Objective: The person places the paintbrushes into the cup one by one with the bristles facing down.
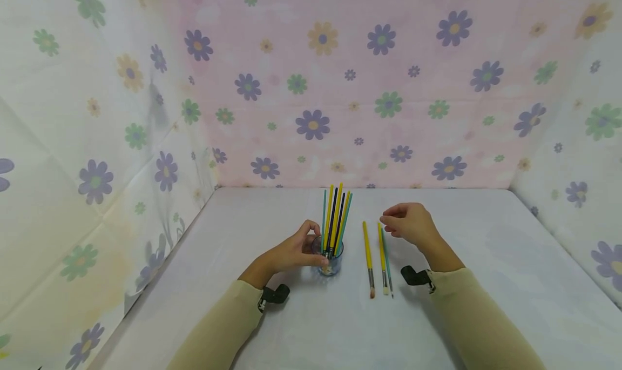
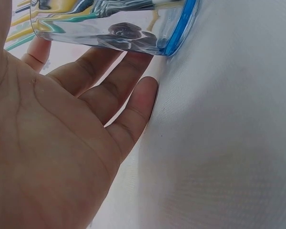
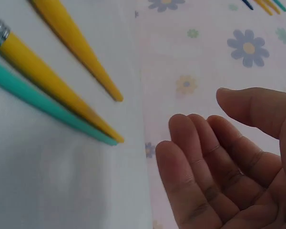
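Note:
A clear glass (image 1: 331,268) with a bluish base holds several upright paintbrushes (image 1: 333,219) with yellow, teal and dark blue handles. My left hand (image 1: 295,251) holds the glass from its left side, thumb in front and fingers round behind. In the left wrist view the fingers (image 2: 107,95) lie along the wall of the glass (image 2: 119,36). My right hand (image 1: 412,225) hovers near the handle ends of a yellow paintbrush (image 1: 381,246) and a thin teal paintbrush (image 1: 387,262). Nothing is between its loosely bent fingers (image 3: 174,164). Left of these lies another yellow paintbrush (image 1: 367,248).
All of this stands on a white table (image 1: 311,327). A flowered cloth (image 1: 340,89) hangs behind the table's far edge, with more flowered cloth (image 1: 97,224) at the left and right sides. The loose brushes lie with bristles toward me.

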Motion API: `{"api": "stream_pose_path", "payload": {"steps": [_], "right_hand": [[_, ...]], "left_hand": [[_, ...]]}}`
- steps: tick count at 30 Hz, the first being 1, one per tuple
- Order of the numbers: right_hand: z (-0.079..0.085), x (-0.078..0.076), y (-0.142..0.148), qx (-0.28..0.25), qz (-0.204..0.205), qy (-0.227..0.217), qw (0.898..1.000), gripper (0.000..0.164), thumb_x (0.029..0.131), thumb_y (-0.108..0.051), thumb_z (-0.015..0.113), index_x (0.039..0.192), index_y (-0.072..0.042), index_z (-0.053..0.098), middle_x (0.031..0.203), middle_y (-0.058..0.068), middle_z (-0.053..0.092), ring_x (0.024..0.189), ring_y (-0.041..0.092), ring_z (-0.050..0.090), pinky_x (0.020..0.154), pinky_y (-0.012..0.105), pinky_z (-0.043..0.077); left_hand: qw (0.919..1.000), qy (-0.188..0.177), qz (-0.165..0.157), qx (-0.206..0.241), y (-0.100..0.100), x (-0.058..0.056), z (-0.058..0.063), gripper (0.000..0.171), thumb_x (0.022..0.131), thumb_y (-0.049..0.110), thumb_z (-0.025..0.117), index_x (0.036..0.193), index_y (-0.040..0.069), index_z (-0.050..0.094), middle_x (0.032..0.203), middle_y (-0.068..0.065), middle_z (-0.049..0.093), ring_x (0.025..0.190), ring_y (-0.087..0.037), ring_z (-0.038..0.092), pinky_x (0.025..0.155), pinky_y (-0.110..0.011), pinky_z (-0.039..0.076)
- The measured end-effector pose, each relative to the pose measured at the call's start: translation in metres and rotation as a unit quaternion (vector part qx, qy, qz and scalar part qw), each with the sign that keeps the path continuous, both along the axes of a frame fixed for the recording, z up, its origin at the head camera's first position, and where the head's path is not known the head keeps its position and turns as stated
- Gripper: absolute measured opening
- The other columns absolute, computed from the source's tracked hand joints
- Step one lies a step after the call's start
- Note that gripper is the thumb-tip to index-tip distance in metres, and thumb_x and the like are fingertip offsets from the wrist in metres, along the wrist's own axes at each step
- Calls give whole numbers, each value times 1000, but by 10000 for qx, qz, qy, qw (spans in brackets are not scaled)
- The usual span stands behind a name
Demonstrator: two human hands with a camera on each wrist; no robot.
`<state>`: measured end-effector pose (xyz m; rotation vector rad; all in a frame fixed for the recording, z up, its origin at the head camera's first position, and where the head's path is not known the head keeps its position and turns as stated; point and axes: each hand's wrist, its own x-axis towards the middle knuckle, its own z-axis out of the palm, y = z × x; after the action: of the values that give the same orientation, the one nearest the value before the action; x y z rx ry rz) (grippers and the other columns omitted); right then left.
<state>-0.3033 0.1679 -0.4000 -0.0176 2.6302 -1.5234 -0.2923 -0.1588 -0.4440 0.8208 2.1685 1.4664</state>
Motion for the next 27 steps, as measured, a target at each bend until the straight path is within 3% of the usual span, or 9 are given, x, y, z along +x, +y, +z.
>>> {"api": "stream_pose_path", "payload": {"steps": [12, 16, 27], "right_hand": [[-15, -7, 5, 444, -305, -964, 9939, 31, 85, -28, 71, 108, -7, 63, 99, 10, 67, 81, 22, 66, 70, 32, 56], [-18, -9, 6, 482, -272, -1047, 9930, 34, 86, -28, 71, 110, -6, 61, 98, 10, 68, 79, 21, 66, 69, 33, 56], [-26, -11, 9, 701, -265, -1156, 9905, 37, 82, -28, 75, 108, -5, 62, 96, 10, 67, 79, 20, 65, 67, 31, 55]], "left_hand": [[9999, 141, -87, 28, 0, -2, -4, 63, 80, 31, 77, 113, 21, 25, 87, -3, 53, 74, -15, 52, 69, -29, 42], [9997, 236, -68, -34, 0, -2, -3, 64, 80, 32, 77, 113, 18, 24, 88, -4, 54, 75, -16, 53, 70, -30, 42], [9998, 27, 185, -80, -1, 1, -1, 64, 76, 36, 80, 111, 22, 27, 87, -2, 50, 83, -16, 51, 75, -32, 42]]}}
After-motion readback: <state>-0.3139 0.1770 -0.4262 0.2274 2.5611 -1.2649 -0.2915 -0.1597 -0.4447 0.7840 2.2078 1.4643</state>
